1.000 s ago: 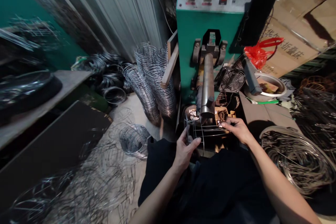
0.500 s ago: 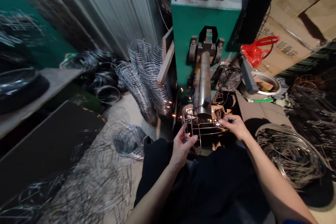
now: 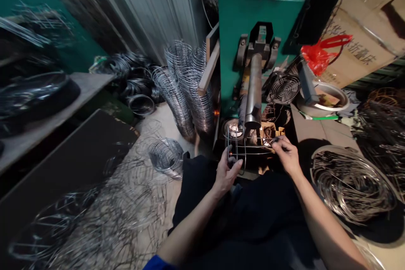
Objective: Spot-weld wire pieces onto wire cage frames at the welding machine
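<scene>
A small frame of bent metal wire (image 3: 245, 163) sits just below the round steel arm (image 3: 254, 88) of a green spot-welding machine. Its left end is gripped by my left hand (image 3: 226, 174), thumb on the near side and fingers partly behind the wires. My right hand (image 3: 287, 157) pinches the far right end of the same frame, the fingertips closed around the wire. Whether the frame touches the arm's tip I cannot tell. A faint orange glow shows near my left fingers.
Tall stacks of wire rings (image 3: 182, 93) stand left of the machine, beside a wooden bar (image 3: 209, 69). A ring coil (image 3: 166, 156) and loose wires lie on the floor. To the right are a tray of wire pieces (image 3: 351, 183), a metal bowl (image 3: 340, 107) and a cardboard box (image 3: 363, 17).
The bright sparks around the arm's tip have mostly died out. My view has shifted, so the machine appears higher and farther right. Both hands keep hold of the wire frame.
</scene>
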A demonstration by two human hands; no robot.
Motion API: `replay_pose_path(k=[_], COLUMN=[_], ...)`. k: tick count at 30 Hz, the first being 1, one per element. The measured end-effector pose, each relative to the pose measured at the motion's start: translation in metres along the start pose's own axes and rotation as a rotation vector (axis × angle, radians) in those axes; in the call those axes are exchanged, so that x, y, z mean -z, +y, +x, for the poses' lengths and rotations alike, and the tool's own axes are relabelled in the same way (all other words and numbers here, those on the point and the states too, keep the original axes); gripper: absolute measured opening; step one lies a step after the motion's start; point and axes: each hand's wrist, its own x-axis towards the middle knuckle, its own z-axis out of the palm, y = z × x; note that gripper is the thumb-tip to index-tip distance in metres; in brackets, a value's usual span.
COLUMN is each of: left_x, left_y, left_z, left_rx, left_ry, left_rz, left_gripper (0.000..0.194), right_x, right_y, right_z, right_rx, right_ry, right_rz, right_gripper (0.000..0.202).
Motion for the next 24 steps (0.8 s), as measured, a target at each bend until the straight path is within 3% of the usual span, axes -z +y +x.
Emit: replay_pose_path(k=[9, 24], left_x=[0.007, 0.001], left_y=[0.004, 0.004], left_z=[0.007, 0.022], left_rx=[-0.011, -0.066], left_ry=[0.005, 0.022], left_rz=[-0.011, 0.058], left_gripper=[0.075, 0.072], right_x=[-0.01, -0.011], right_y=[-0.009, 0.007], right_z=[0.005, 0.025], right_rx=[0.033, 0.04], right_ry=[-0.008, 0.031], right_rz=[-0.004, -0.038], right_gripper=[0.043, 0.049])
